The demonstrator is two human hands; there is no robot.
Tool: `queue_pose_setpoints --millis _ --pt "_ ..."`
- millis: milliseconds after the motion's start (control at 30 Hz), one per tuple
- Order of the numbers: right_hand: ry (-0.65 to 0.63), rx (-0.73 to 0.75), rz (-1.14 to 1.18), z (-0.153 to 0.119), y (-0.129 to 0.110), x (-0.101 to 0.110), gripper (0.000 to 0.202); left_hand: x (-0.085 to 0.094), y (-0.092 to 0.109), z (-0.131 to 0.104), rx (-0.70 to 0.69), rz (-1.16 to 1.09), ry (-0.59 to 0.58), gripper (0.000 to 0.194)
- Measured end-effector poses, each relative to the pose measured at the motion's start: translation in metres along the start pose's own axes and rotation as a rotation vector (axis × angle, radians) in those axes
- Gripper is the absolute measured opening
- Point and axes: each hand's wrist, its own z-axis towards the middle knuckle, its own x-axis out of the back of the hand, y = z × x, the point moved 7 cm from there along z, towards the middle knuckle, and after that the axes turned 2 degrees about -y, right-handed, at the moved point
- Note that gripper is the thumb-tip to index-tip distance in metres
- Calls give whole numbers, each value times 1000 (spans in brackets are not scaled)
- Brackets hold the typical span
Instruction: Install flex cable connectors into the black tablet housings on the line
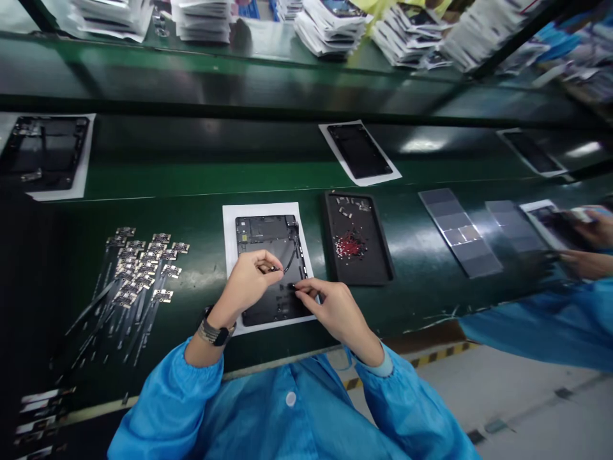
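Note:
A black tablet back housing (262, 305) lies on a white sheet (230, 223) in front of me. My left hand (253, 281) is over its middle, thumb and fingers pinched on a thin black cable (290, 257) that curves up toward the housing's upper right corner. My right hand (338, 308) is at the housing's right edge, its fingertips closed around a small dark part (294, 285) too small to name. Right of the sheet stands a black tray (368, 271) with red, black and white bits and some small metal parts.
At left lies a pile of small circuit boards with ribbon cables (143, 265). Further housings on sheets (359, 150) rest on the green strip behind. Clear film sheets (460, 233) lie at right, near a co-worker's hands (596, 239). Paper-wrapped stacks (330, 29) fill the shelf above.

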Motion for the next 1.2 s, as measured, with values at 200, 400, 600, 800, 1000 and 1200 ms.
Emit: queue_pose_setpoints --millis 200,400,600,800,1000,1200 --pt "16 39 19 2 -7 4 11 -9 -6 -1 42 9 -54 9" --pt "36 32 204 3 -2 2 14 -13 -8 0 78 14 -92 10" --pt "-95 -53 398 5 11 -5 18 -19 -12 1 104 -37 -129 9" --pt "-134 -62 425 7 9 -4 16 -19 -10 -1 123 10 -155 9" --pt "-216 -93 460 8 9 -6 16 -21 -9 -1 158 59 -167 9" --pt "-252 -134 451 8 10 -8 15 -23 -8 -3 158 123 -162 8"
